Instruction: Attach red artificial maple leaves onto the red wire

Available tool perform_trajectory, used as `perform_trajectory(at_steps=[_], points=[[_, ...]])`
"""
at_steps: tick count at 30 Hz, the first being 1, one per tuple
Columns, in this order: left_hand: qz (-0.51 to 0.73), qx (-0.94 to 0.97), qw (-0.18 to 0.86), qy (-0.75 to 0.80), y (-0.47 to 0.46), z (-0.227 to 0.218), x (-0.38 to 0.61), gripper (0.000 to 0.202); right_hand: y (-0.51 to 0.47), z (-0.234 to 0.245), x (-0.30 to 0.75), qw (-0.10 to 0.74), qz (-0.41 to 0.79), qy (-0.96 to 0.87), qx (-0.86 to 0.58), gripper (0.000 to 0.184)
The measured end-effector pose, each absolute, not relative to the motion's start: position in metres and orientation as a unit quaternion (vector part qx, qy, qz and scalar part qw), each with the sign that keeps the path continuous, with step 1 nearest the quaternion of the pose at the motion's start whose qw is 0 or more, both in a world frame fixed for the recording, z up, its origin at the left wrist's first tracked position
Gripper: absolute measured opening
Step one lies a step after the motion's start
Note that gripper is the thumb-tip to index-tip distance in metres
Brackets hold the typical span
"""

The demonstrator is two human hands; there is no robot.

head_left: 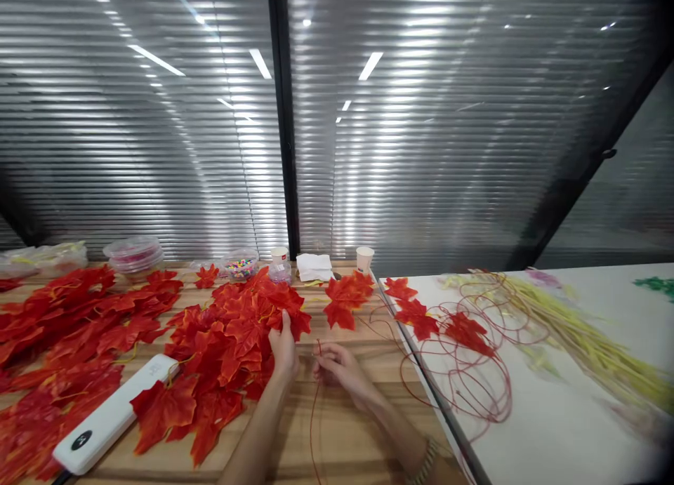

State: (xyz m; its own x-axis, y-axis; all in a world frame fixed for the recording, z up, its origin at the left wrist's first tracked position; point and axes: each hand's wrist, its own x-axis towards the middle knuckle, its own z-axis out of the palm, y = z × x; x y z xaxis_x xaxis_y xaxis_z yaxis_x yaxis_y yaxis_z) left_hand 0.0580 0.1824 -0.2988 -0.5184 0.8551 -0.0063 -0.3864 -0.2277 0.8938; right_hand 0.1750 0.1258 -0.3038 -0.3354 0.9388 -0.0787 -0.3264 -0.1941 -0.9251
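My left hand [283,348] reaches into a heap of red artificial maple leaves [226,344] on the wooden table [347,429], its fingers closed on one leaf at the heap's right edge. My right hand [337,366] sits just to the right, fingers pinched on a thin red wire [314,415] that runs down toward the table's near edge. The two hands are a few centimetres apart.
More red leaves [57,316] cover the left side. A white power bank [113,411] lies front left. Bead tubs [241,266], paper cups [364,258] and a tissue [314,266] stand at the back. A white table [552,415] on the right holds looped red wire [468,359] and yellow stems [584,337].
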Motion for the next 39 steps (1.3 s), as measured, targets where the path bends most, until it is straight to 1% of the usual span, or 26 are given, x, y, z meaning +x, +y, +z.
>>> perform_trajectory(at_steps=[2, 4, 7, 10, 12, 16, 20, 24, 28, 32, 39], points=[[0.744, 0.257, 0.396, 0.472, 0.185, -0.304, 0.054, 0.031, 0.123, -0.298, 0.173, 0.482, 0.694, -0.438, -0.306, 0.030], [0.731, 0.280, 0.395, 0.481, 0.185, -0.307, 0.056, 0.028, 0.123, -0.295, 0.174, 0.518, 0.673, -0.435, -0.301, 0.028], [0.688, 0.341, 0.431, 0.474, 0.180, -0.306, 0.066, 0.024, 0.130, -0.296, 0.184, 0.590, 0.554, -0.461, -0.365, 0.029], [0.633, 0.393, 0.488, 0.455, 0.170, -0.300, 0.079, 0.024, 0.139, -0.301, 0.200, 0.613, 0.422, -0.520, -0.420, 0.031], [0.598, 0.414, 0.525, 0.442, 0.163, -0.296, 0.086, 0.028, 0.144, -0.304, 0.208, 0.610, 0.384, -0.534, -0.441, 0.032], [0.551, 0.418, 0.597, 0.408, 0.156, -0.301, 0.094, 0.032, 0.151, -0.311, 0.216, 0.608, 0.352, -0.547, -0.455, 0.034], [0.573, 0.337, 0.641, 0.383, 0.162, -0.315, 0.096, 0.037, 0.154, -0.321, 0.215, 0.603, 0.308, -0.557, -0.481, 0.033], [0.573, 0.262, 0.671, 0.390, 0.167, -0.321, 0.100, 0.042, 0.156, -0.332, 0.216, 0.572, 0.211, -0.622, -0.492, 0.034], [0.579, 0.307, 0.651, 0.383, 0.163, -0.319, 0.103, 0.046, 0.160, -0.341, 0.223, 0.532, 0.081, -0.697, -0.474, 0.039], [0.584, 0.333, 0.629, 0.390, 0.159, -0.319, 0.104, 0.046, 0.165, -0.344, 0.225, 0.498, -0.027, -0.725, -0.474, 0.042], [0.597, 0.338, 0.609, 0.398, 0.160, -0.319, 0.101, 0.046, 0.162, -0.330, 0.212, 0.476, -0.073, -0.746, -0.459, 0.042]])
